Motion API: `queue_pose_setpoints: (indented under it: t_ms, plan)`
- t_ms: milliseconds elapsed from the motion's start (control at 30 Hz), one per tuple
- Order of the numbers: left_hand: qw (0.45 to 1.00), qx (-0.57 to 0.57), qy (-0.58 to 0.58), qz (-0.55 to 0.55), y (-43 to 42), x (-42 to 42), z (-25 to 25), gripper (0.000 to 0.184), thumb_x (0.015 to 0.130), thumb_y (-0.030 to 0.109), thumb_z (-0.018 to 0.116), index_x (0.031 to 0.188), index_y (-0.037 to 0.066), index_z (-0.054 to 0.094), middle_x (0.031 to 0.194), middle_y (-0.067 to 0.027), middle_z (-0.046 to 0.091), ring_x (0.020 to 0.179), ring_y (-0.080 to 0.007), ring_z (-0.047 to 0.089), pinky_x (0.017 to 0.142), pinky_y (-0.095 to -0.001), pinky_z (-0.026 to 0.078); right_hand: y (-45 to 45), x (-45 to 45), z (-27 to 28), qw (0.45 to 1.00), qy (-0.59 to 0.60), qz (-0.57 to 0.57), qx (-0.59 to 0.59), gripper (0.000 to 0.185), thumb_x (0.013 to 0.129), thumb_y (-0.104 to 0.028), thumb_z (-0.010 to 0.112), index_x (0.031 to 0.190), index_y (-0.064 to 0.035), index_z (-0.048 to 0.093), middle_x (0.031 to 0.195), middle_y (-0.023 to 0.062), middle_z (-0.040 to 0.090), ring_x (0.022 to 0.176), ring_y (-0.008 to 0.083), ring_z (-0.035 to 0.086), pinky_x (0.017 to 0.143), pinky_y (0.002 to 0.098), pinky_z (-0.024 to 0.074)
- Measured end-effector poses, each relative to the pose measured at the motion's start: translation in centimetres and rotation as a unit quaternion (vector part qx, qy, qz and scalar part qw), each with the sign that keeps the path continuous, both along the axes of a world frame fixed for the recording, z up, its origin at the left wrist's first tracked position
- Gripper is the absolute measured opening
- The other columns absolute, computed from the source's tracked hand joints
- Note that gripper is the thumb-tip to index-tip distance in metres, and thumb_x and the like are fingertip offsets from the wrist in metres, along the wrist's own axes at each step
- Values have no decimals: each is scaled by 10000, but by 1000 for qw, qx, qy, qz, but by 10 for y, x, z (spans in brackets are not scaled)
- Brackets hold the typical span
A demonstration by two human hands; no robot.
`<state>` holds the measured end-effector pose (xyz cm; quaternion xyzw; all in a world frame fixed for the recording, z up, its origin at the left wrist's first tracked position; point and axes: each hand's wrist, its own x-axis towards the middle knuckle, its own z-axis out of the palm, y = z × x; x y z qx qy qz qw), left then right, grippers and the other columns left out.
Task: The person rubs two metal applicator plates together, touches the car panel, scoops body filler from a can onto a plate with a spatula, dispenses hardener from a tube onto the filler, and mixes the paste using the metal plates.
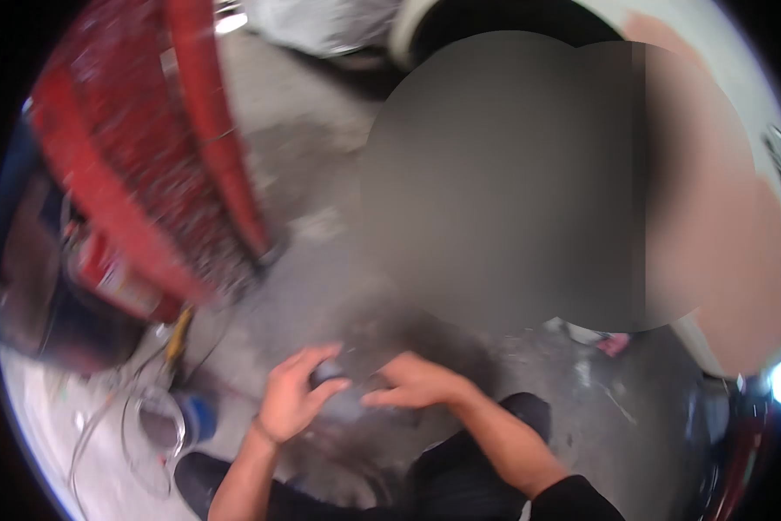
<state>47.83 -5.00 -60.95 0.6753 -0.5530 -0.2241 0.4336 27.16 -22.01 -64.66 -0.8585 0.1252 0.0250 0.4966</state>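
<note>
My left hand (297, 395) is low in the middle of the head view, its thumb and fingers curved around a small dark rounded object (325, 373). Blur hides what kind of thing it is. Just to the right, my right hand (418, 382) reaches in from the side with thumb and fingers apart, and I make out nothing between them. The two hands face each other with a narrow gap between. Below them is the grey concrete floor (304, 252), with a dark stain around the hands.
A large red metal frame (147, 148) stands at upper left, beside a red container (121, 282). A blue bucket (201, 417) and loose cable (130, 382) lie at lower left. A car body with primer-coloured patches (738, 252) fills the right. A grey blur covers the upper middle.
</note>
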Motion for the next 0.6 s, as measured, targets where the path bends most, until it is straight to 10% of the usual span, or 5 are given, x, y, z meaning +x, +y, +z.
queue_pose_setpoints:
  t_ms: [100, 400, 600]
  plan:
    - [993, 91, 43, -57, 1, -7, -15, 201, 832, 110, 895, 945, 7, 765, 720, -84, 716, 645, -169, 656, 646, -321, 523, -1, -10, 4, 995, 89, 34, 21, 499, 950, -422, 771, 1208, 3, 730, 979, 226, 766, 909, 345, 734, 832, 444, 560]
    - [974, 13, 166, 151, -9, 31, -60, 257, 1064, 164, 673, 927, -50, 713, 806, 22, 649, 791, -72, 542, 728, -265, 464, -27, -35, 9, 950, 12, -304, 68, 664, 1046, -492, 616, 1405, 67, 615, 1246, 316, 711, 1194, 391, 692, 1014, 436, 529]
    - [968, 17, 165, 191, -7, 29, -89, 326, 1108, 228, 629, 934, -36, 706, 817, 20, 635, 788, -80, 527, 734, -263, 445, -29, -32, 8, 905, -17, -332, 264, 547, 1063, -394, 623, 1447, -4, 602, 1277, 122, 701, 1185, 216, 619, 1015, 347, 480]
